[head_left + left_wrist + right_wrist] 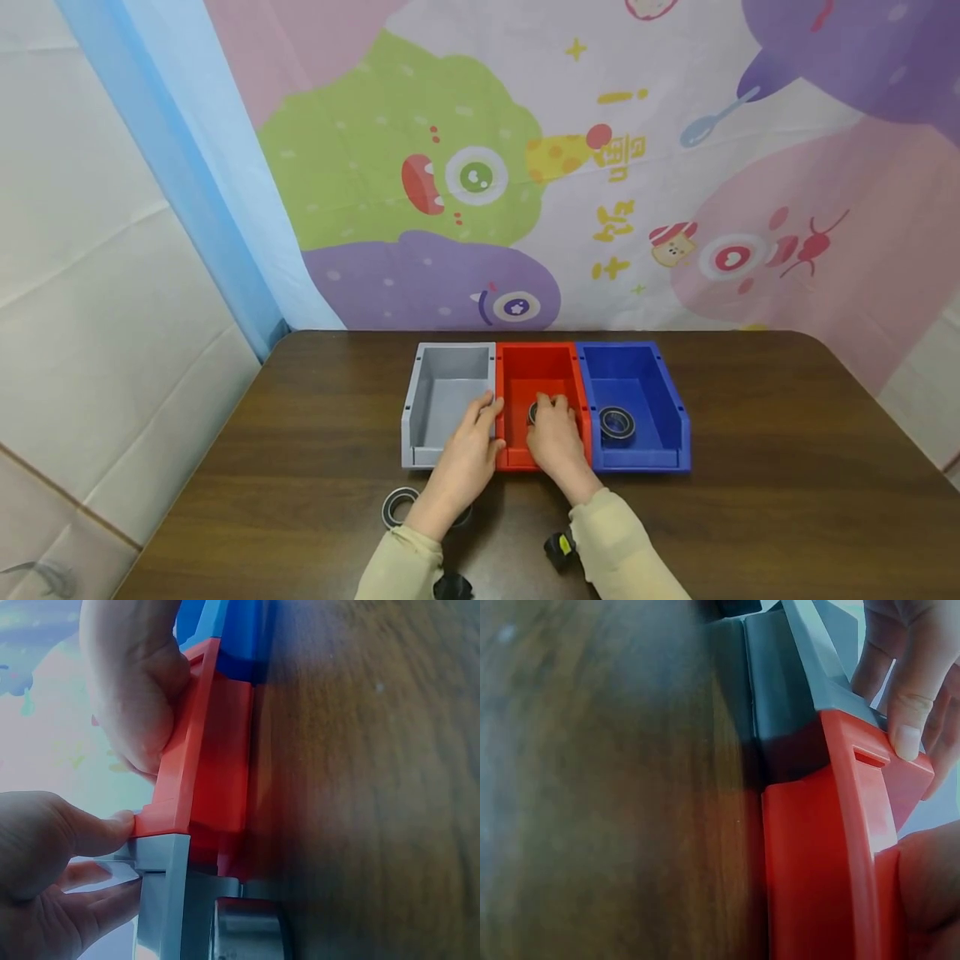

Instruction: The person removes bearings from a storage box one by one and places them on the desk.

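Head view: right hand (557, 435) reaches into red bin (536, 367), largely covering the inner bearing (532, 413); whether it is clamped cannot be told. Left hand (469, 450) pinches the red bin's edge beside grey bin (450, 400). Left sleeve (401, 562) is cut off below. Blue bin (651, 400) shows open floor right of its bearing (617, 437).

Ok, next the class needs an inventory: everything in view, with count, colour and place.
Grey bin: one, grey, left of row
Red bin: one, red, middle
Blue bin: one, blue, right
Bearings: four visible, black and silver; one in blue, one in red, two on table
Table: one, brown, beneath bins
Printed cloth: one, multicoloured, behind table
Black devices: two, black, beside cuffs
Sleeves: two, cream, forearms
Left hand: one, where grey and red bins meet
Right hand: one, in red bin
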The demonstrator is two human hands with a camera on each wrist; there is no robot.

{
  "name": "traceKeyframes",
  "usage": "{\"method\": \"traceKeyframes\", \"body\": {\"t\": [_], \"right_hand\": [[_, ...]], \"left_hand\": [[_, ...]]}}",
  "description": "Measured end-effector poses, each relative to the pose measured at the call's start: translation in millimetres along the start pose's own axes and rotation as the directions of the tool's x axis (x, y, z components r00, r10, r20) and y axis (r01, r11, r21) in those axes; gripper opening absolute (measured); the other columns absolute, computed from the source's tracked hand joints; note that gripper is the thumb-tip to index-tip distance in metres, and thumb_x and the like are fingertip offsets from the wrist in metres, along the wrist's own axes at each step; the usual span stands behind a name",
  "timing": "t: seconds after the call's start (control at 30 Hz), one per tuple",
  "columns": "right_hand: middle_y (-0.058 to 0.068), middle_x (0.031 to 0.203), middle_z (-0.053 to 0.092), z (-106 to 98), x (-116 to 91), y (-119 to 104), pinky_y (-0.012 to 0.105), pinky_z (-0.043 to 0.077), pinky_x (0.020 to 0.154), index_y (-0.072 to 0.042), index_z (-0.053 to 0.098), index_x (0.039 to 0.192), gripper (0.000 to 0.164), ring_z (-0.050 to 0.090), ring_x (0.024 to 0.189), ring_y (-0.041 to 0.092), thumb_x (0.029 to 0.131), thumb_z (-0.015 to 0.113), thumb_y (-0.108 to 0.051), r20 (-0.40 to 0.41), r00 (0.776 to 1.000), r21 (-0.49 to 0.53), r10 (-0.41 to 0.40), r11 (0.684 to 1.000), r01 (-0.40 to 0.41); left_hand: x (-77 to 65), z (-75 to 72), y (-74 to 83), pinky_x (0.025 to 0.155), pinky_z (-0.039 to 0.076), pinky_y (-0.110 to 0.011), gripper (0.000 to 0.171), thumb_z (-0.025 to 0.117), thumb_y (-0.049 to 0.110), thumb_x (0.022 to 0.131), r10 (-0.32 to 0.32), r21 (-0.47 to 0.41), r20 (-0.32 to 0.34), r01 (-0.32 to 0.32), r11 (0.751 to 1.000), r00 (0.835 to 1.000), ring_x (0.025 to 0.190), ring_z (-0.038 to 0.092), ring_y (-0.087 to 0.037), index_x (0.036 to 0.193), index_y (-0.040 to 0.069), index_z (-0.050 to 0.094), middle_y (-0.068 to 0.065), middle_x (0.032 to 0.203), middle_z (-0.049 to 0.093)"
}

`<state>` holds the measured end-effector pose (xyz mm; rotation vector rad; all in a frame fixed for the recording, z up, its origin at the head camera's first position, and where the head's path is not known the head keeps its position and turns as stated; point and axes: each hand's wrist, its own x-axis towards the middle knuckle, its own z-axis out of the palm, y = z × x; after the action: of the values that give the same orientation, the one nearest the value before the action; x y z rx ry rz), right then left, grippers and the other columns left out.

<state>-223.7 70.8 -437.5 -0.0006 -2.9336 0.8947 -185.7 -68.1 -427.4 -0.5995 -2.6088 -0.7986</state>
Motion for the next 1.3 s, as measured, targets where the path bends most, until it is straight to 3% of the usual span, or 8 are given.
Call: {"method": "traceKeyframes", "body": {"t": [0.4,0.9,1.3], "right_hand": [[0.026,0.123,0.043,0.5,-0.2,1.0,0.051,0.042,0.090,0.001,0.046,0.129,0.052,0.047,0.107,0.042,0.080,0.063,-0.004,-0.067,0.997,0.017,-0.043,0.999,0.045],[0.024,0.129,0.042,2.3,-4.8,0.3,0.050,0.044,0.089,-0.001,0.043,0.133,0.055,0.048,0.110,0.040,0.084,0.063,-0.013,-0.048,0.993,-0.023,-0.106,0.994,0.105],[0.022,0.127,0.044,-0.3,-4.4,5.7,0.052,0.040,0.093,-0.001,0.046,0.131,0.054,0.049,0.111,0.038,0.082,0.066,-0.012,-0.079,0.990,0.076,-0.119,0.989,0.125]], "left_hand": [[1.0,0.0,0.1,0.089,0.046,-0.036,0.051,0.065,0.005,0.081,-0.007,0.006,0.004,0.007,1.000,1.000,0.114,0.052,-0.028,0.128,-0.001,0.047,-0.016,0.134,0.043],[-2.8,-0.7,-0.5,0.087,0.047,-0.036,0.050,0.064,0.004,0.082,-0.009,0.026,-0.003,0.009,1.000,1.000,0.112,0.053,-0.029,0.128,-0.003,0.047,-0.018,0.133,0.043],[-1.3,1.0,1.0,0.085,0.048,-0.036,0.050,0.065,0.005,0.081,0.009,0.041,-0.009,-0.009,0.999,1.000,0.110,0.055,-0.029,0.128,-0.002,0.047,-0.017,0.132,0.043]]}}
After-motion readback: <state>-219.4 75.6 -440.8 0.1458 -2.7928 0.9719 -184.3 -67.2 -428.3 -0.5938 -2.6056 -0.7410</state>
